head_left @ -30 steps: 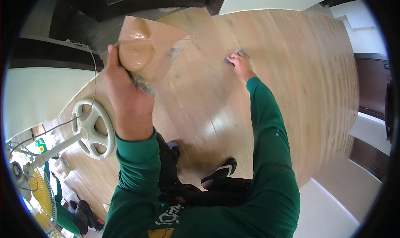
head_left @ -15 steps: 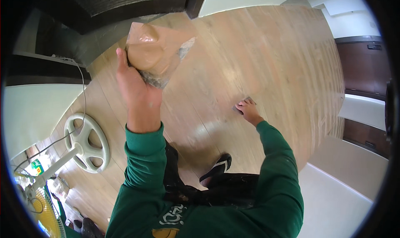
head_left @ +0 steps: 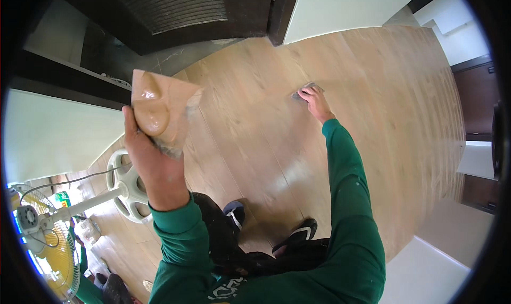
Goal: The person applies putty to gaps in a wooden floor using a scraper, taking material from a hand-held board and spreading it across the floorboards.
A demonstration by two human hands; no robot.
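Observation:
My left hand (head_left: 157, 168) is raised with a thin flat plate (head_left: 178, 136) gripped at its lower edge, thumb along the left side. A glossy mound of tan putty (head_left: 151, 117) sits on that plate, and a smear of it covers the far corner. Farther off and to the right, my right hand (head_left: 318, 104) is closed on a small flat grey scraper (head_left: 303, 92), which lies against the wood-plank floor (head_left: 255, 123). The fingers hide much of the scraper. Pale, hazy smears mark the planks nearby.
A standing fan with a white base (head_left: 120, 189) and yellow blades (head_left: 56, 256) stands at my left, its cord (head_left: 80, 179) running past. Beyond the plate is a dark louvred door (head_left: 213, 16). White walls (head_left: 335, 11) edge the floor; a dark brown cabinet front (head_left: 474, 101) is far right.
My right hand has swept the scraper forward over the floor, away from me. My left hand with the plate now appears lower and farther left, as the view has shifted.

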